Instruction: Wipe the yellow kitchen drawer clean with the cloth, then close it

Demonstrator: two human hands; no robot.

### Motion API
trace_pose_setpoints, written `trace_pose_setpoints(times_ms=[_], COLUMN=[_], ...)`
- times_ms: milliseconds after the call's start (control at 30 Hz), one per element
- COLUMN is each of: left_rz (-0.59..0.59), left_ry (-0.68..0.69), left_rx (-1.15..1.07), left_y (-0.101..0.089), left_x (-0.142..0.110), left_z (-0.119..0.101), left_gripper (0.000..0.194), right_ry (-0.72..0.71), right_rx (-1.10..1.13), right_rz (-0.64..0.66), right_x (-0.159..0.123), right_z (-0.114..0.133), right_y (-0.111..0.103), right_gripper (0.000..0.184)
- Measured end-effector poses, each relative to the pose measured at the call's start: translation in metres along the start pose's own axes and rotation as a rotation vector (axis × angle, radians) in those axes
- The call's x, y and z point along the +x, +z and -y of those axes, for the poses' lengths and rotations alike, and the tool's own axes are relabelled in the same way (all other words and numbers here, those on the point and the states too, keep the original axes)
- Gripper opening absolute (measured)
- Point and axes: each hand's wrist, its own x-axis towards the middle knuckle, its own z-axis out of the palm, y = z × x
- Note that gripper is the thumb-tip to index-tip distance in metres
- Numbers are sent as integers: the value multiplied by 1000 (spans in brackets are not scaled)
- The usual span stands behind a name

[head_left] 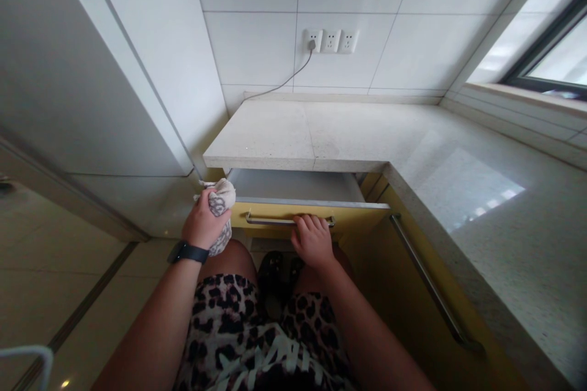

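My left hand point(206, 220), with a dark watch on its wrist, is closed around a bunched white-and-grey patterned cloth point(223, 195), just left of the drawer front. With fingers curled over the right part of a metal bar handle point(270, 220), my right hand point(313, 239) grips it. That handle is fixed to a yellow-fronted drawer point(362, 214), which is pulled out from beneath the counter. Part of its pale grey inside shows below the counter edge; the back of it is hidden.
A pale stone counter point(367, 128) runs along the wall and turns toward me on the right. Below it is a yellow cabinet door with a long metal handle point(431, 284). A cord point(293, 76) runs from a wall socket. A tall white cabinet point(137, 43) stands left.
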Motion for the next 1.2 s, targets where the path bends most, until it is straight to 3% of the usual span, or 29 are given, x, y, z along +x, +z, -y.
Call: trace_pose_setpoints(times_ms=[667,867,1067,1200], left_rz=[-10,-70,-101,-47], left_ry=[21,8,-77,-226], left_rx=[-12,-6,-31,-110], left_y=[0,7,0,-8], left_x=[-2,-7,0,13], left_z=[2,6,31,57], left_gripper=[59,60,62,65], right_ry=[19,18,1,3], right_rx=[0,-2,-3,-8], right_rz=[-6,-1,-5,-15], right_x=[1,1,1,1], right_z=[2,2,1,1], right_y=[1,0,0,2], right_gripper=[26,25,25,26])
